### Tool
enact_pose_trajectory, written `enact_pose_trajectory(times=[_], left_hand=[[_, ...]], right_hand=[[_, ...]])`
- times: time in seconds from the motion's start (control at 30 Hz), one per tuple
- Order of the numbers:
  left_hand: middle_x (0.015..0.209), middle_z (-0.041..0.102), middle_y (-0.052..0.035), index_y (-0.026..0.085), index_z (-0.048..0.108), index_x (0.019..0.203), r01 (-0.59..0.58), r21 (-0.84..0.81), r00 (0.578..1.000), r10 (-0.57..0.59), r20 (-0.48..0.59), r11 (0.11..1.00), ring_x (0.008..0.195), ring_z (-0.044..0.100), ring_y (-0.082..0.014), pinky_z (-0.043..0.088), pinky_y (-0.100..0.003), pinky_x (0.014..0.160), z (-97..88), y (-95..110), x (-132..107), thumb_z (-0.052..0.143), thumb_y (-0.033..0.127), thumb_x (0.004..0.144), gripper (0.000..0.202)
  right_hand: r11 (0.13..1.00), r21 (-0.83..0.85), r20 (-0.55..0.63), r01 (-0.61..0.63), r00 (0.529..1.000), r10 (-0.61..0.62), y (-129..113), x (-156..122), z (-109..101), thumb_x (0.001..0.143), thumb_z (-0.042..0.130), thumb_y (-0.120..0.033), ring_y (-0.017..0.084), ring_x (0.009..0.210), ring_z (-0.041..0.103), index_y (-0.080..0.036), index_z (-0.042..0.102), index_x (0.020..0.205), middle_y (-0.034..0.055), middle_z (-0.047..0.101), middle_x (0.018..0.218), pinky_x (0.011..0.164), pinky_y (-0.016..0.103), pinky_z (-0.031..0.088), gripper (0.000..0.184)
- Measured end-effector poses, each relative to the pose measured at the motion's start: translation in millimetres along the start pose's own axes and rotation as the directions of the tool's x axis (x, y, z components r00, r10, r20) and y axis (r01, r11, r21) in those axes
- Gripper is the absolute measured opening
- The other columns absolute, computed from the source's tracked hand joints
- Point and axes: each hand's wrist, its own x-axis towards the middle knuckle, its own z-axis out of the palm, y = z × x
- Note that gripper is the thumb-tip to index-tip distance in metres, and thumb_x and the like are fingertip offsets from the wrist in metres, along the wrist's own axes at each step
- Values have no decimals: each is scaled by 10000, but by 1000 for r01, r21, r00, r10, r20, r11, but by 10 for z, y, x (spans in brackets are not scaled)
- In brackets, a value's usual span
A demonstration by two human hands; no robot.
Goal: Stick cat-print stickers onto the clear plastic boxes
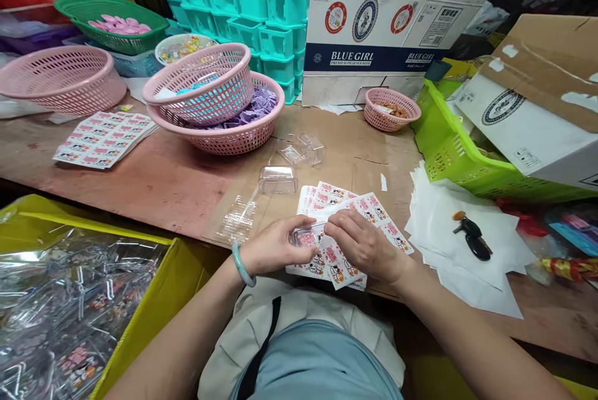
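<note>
My left hand, with a pale green bangle at the wrist, grips a small clear plastic box between thumb and fingers. Red print shows at the box, whether on it or through it I cannot tell. Close against its right end, my right hand is closed with fingers bent and pinched; what they hold is hidden. Beneath both hands lie several sticker sheets printed with cats and red lettering. Just beyond, another clear box rests on the cardboard, near more clear plastic pieces.
Pink baskets with purple pieces stand behind, left of a small pink basket. More sticker sheets lie left. A yellow bin holds clear boxes at lower left. Keys lie on white paper, beside a lime green basket.
</note>
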Motion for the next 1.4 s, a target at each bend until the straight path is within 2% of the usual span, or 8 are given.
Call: enact_pose_trajectory(times=[0.1,0.23,0.53,0.67,0.9,0.97,1.2,1.4], left_hand=[[1139,664,-52,182,588,1193,29,-22,995,-31,-97,999,1030,611,-226,466,-313,938,64,21,-64,668,350,707,521],[1110,663,-60,178,563,1195,23,-53,973,-34,-228,998,1009,615,-213,481,-304,909,204,35,-147,658,335,726,504],[1173,625,-93,149,529,1211,-3,42,930,18,-367,999,1055,594,-222,460,-345,954,367,84,-174,643,285,719,523],[1183,620,-95,155,522,1218,-26,53,924,44,-381,998,1071,589,-223,457,-350,961,381,70,-190,644,274,713,533],[1190,628,-95,157,538,1206,-25,11,917,28,-397,1000,1083,591,-220,452,-350,974,383,52,-196,630,259,719,506],[1190,631,-92,166,541,1203,-28,2,917,26,-398,1000,1079,595,-221,461,-349,966,382,51,-196,631,264,721,500],[1196,629,-92,171,549,1194,-32,-8,912,26,-409,999,1074,595,-225,461,-360,967,386,48,-207,656,277,707,509],[1219,620,-79,181,540,1224,-13,-46,931,-5,-365,999,1092,586,-225,451,-344,978,343,36,-221,659,306,712,541]], right_hand=[[951,220,-151,-216,956,252,-53,-28,61,924,417,-121,216,968,538,-183,527,1075,99,583,993,860,382,458,197],[591,536,-33,-603,685,728,-209,-90,122,954,420,-295,176,830,553,-200,581,851,37,569,840,762,310,442,213],[104,686,235,-720,354,905,-328,-6,218,759,657,-486,93,521,369,-181,510,643,-48,427,571,484,227,297,358],[241,657,141,-714,431,891,-319,21,210,787,645,-397,104,542,404,-182,521,644,-33,467,600,507,238,328,287],[837,327,-255,-438,812,525,-548,71,160,838,574,-130,162,730,520,-196,553,767,25,581,743,709,317,408,99],[825,380,-249,-418,813,527,-575,47,176,841,578,-128,166,757,543,-205,561,813,27,599,777,742,331,428,84],[328,745,9,-581,500,866,-497,31,243,824,654,-274,175,844,628,-257,445,1130,12,660,873,786,335,502,371],[826,355,-301,-438,783,545,-542,89,206,839,572,-82,159,797,620,-257,550,1131,27,661,888,745,317,504,341]])
